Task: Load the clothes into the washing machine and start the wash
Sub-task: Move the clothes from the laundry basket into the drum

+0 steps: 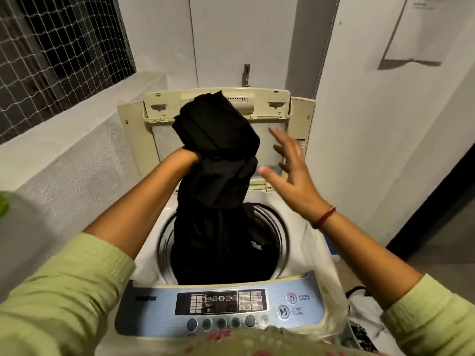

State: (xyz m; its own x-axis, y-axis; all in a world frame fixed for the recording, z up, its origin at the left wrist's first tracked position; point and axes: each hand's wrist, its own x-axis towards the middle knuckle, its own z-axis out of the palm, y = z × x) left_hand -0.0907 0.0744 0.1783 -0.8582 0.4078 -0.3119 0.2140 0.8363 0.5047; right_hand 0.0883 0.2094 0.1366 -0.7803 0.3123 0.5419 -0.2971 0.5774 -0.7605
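Observation:
A top-loading washing machine (295, 214) stands in front of me with its lid (270, 116) raised against the wall. A black garment (218, 160) hangs from above the lid down into the round drum (275, 227). My left hand (190, 158) is shut on the upper part of the black garment, and the cloth hides most of the fingers. To the right of the garment, my right hand (290, 170) is open with fingers spread, holding nothing. The control panel (221, 307) with its start/pause button (283, 311) lies at the near edge.
A white ledge (77, 155) runs along the left below a netted window (59, 50). A tap (246, 74) is on the wall behind the machine. More cloth, white with black print (365, 319), lies at the machine's lower right. A dark doorway (437, 201) opens on the right.

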